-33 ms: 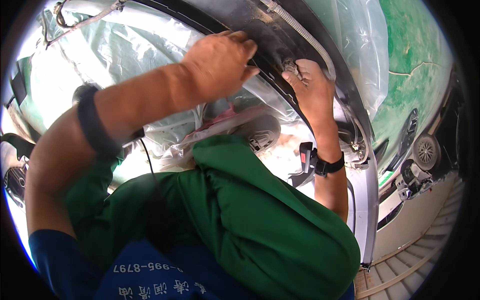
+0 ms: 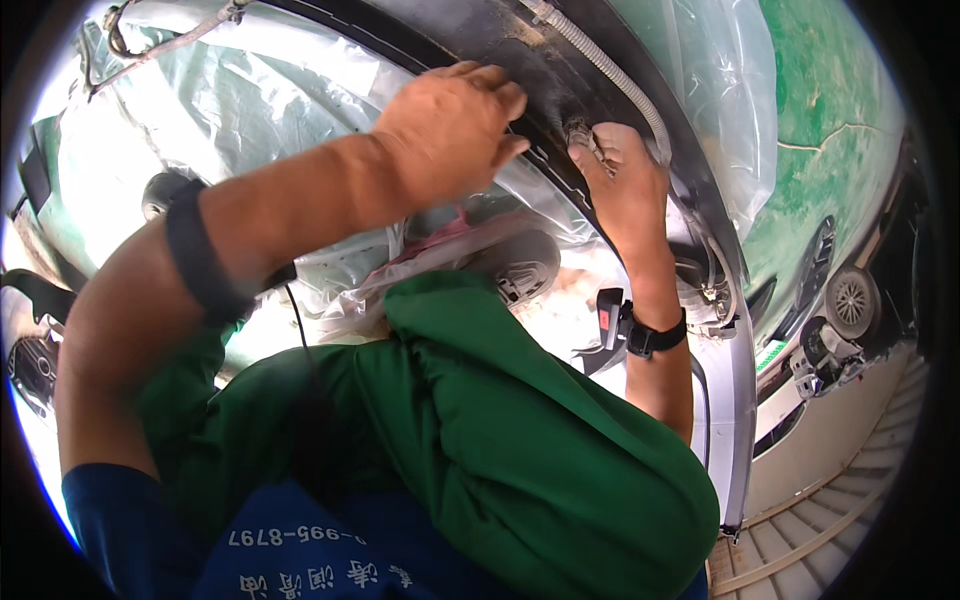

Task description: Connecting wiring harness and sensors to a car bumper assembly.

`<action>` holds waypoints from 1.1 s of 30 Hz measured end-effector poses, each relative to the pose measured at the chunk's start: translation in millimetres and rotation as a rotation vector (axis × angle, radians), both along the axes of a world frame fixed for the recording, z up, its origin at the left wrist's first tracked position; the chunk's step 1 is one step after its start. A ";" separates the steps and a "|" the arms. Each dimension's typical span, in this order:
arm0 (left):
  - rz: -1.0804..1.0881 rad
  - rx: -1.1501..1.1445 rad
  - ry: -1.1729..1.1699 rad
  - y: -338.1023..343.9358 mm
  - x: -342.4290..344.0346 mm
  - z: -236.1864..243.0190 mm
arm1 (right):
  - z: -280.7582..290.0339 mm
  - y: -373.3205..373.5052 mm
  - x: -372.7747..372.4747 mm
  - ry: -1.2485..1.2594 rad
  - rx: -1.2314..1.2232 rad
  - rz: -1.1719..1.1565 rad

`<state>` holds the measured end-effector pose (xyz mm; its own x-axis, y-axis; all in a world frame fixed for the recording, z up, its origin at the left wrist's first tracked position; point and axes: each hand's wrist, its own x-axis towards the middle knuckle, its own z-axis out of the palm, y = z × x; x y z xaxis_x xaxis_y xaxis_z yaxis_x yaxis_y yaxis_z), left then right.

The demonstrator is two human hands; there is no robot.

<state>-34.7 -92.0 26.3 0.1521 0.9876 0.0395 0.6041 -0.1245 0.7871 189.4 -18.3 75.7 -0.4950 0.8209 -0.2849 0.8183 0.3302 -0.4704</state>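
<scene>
My left hand is above the inner edge of a curved black panel, which looks like a car bumper. Its fingers are bent and its thumb stands apart from them. Nothing shows between them. Closer to the panel's right side, my right hand pinches a grey, dusty plug-like fitting on the panel between thumb and fingers. My hand covers part of the fitting, so its exact kind cannot be made out. A ribbed grey conduit runs along the panel just beyond the right hand.
Clear plastic sheeting lies to the left and behind the panel. Wiring hangs at its right end. A bare wheel and other car parts stand on the far right, near a grate-like floor strip. Green floor shows behind.
My left hand and forearm have shifted slightly to the right. My right hand keeps its pinch on the fitting, with its wrist moved very little.
</scene>
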 end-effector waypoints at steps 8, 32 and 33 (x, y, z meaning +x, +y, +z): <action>0.064 -0.227 -0.244 30.4 32.3 -17.6 | 0.2 8.9 -7.6 0.015 -0.200 -0.154; -0.267 -0.205 -0.407 65.6 19.9 -37.9 | -26.8 10.1 9.9 0.142 -0.167 -0.143; -0.244 -0.163 -0.433 65.8 19.8 -35.1 | -27.5 9.9 10.2 0.162 -0.158 -0.143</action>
<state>-15.0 -26.2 -8.8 0.3820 0.9241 -0.0017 0.1881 -0.0759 0.9792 199.6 -8.4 48.2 -0.4270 0.8373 -0.3415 0.7610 0.1288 -0.6358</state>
